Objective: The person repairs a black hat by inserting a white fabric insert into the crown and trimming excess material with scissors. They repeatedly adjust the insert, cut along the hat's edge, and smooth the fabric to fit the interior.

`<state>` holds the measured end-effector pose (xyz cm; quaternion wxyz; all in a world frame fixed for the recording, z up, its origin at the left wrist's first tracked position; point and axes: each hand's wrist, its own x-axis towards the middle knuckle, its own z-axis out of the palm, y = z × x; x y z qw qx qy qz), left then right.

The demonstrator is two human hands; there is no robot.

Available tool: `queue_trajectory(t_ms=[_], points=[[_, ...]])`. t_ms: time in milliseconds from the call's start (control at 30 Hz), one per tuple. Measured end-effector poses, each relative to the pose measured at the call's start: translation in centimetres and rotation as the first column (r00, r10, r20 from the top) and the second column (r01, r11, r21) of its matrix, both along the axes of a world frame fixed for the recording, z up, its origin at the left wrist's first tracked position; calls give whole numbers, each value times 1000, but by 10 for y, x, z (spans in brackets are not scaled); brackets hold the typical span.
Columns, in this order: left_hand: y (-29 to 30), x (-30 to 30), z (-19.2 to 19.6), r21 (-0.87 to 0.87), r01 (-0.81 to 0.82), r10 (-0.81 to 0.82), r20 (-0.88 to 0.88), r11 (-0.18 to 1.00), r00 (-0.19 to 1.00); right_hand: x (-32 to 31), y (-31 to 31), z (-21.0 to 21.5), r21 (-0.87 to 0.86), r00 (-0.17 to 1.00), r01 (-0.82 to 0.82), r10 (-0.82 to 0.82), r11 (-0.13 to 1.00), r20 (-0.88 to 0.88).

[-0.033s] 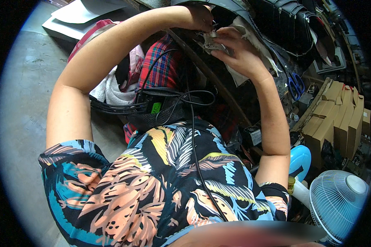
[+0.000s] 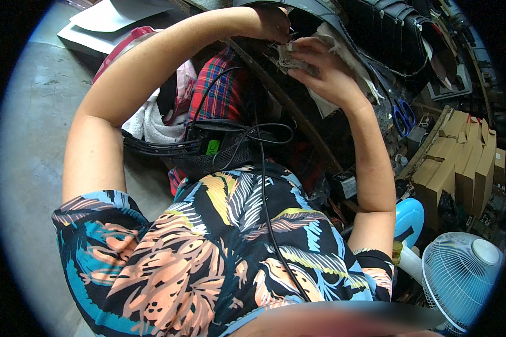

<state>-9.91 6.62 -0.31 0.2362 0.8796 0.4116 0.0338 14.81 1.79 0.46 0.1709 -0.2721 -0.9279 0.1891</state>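
Note:
My right hand is bent round a crumpled, frayed greyish-white rag, thumb below and fingers on top. Close beside it, at the top of the view, my left hand is curled in shadow. A small shiny bit shows at its fingertips, but what it pinches is too dark to make out. Both hands work near the rim of a dark, curved grey-edged piece. A torn pale cloth hangs just behind my right hand and wrist.
Blue-handled scissors lie right of my right forearm. Farther right are folded brown cardboard boxes and a white-caged fan. Red plaid fabric and looping black cables sit between my arms. White sheets lie far left.

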Motion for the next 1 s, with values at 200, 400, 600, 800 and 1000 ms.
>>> queue_trajectory(t_ms=[200, 400, 600, 800, 1000], points=[[22, 1, -13, 58, 158, -141, -227, 986, 964, -4, -6, 6, 156, 997, -40, 29, 987, 67], [24, -9, -22, 107, 50, -45, -54, 993, 998, -11, -8, 16, 214, 987, -100, 69, 972, 148], [22, 12, -28, 103, -81, 101, -212, 991, 972, -17, -21, 10, 315, 988, -105, 62, 943, 144], [-17, -15, -17, -127, -196, 231, 409, 972, 883, -11, -23, 2, 303, 992, -108, 84, 947, 94], [-48, -16, -6, 302, -97, -38, 411, 948, 911, -6, -15, 4, 133, 993, -98, 105, 986, -47]])
